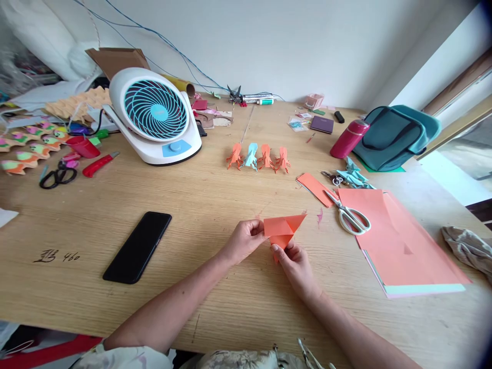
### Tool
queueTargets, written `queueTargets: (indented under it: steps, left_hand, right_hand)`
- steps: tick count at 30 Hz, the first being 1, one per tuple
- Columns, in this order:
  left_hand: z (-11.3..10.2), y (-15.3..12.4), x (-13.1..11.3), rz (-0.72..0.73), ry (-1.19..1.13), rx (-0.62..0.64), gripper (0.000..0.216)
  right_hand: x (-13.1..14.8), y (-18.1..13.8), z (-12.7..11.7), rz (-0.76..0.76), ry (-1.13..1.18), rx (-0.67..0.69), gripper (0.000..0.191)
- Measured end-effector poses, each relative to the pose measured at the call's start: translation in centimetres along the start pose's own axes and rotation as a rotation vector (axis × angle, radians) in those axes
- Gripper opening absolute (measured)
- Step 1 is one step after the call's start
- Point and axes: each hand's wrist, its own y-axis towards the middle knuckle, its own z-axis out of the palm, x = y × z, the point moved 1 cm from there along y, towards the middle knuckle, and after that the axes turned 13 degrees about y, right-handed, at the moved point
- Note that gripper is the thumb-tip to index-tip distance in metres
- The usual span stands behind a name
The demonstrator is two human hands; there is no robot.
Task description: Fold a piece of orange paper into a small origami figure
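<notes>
An orange sheet of origami paper [282, 228], folded into an angular shape with a pointed tip at the upper right, is held between my two hands just above the table. My left hand [246, 239] pinches its left edge between thumb and fingers. From below, my right hand [298, 266] grips the lower part, thumb on the front and fingers behind. Beyond the hands stand several folded paper figures [266, 157], orange ones and a light blue one, in a row. White-handled scissors [351, 218] lie to the right, across orange paper strips [315, 188] and a stack of large paper sheets [407, 246].
A black phone [137, 247] lies left of my arms. Farther back are a white fan [154, 113], a red cutter knife [100, 164] and black scissors [57, 177]. At the right stand a pink bottle [349, 138] and a teal bag [392, 136], near blue folded paper pieces [354, 177].
</notes>
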Motion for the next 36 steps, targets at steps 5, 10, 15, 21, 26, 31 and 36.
queueTargets:
  steps: [5, 10, 15, 21, 26, 31, 36]
  left_hand:
    - [0.5, -0.3, -0.3, 0.024, 0.027, 0.037, 0.034]
    - [0.8, -0.5, -0.5, 0.041, 0.050, 0.023, 0.027]
    - [0.7, -0.5, -0.6, 0.059, 0.063, -0.040, 0.028]
    - [0.6, -0.7, -1.6, 0.115, 0.099, -0.067, 0.032]
    - [0.5, -0.9, -1.5, 0.143, 0.152, -0.123, 0.027]
    - [0.4, -0.9, -1.6, 0.192, 0.180, -0.145, 0.027]
    - [0.5, -1.0, -1.7, 0.208, 0.174, -0.146, 0.027]
  right_hand:
    - [-0.5, 0.3, -0.6, 0.030, -0.001, -0.003, 0.048]
    - [-1.4, 0.6, -1.2, 0.034, 0.001, -0.006, 0.051]
    - [-1.8, 0.5, -1.4, 0.043, 0.009, 0.007, 0.050]
    - [-1.7, 0.5, -1.4, 0.052, 0.039, -0.016, 0.044]
    - [-1.7, 0.6, -1.3, 0.050, 0.072, -0.022, 0.043]
    - [-1.7, 0.6, -1.4, 0.051, 0.114, -0.036, 0.037]
    - [-1.8, 0.6, -1.5, 0.047, 0.153, -0.051, 0.033]
